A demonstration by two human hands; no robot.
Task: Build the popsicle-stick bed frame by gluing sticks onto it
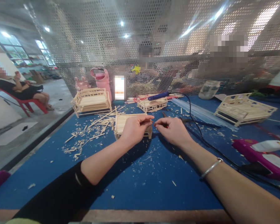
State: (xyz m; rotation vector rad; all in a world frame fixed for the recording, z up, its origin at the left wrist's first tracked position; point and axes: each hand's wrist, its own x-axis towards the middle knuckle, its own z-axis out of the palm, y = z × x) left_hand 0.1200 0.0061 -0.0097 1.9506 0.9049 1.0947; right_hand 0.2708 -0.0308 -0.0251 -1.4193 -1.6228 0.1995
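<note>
My left hand (135,128) is closed on a small model frame (121,123) built of thin wooden sticks, which rests on the blue table mat (140,177). Its fingers pinch the frame's top rail near the right end. My right hand (174,130) sits just to the right of the frame, fingers curled in a pinch; something small with a red tint shows under them, too hidden to name. A silver bangle (211,168) circles my right wrist.
Loose sticks and chips (84,140) litter the mat's left. Finished stick models stand at back left (91,101), centre (152,104) and right (244,109). A blue tool (158,96) with a black cord (200,132), a pink-purple glue gun (261,157), pink bottle (102,81), mesh screen, people beyond.
</note>
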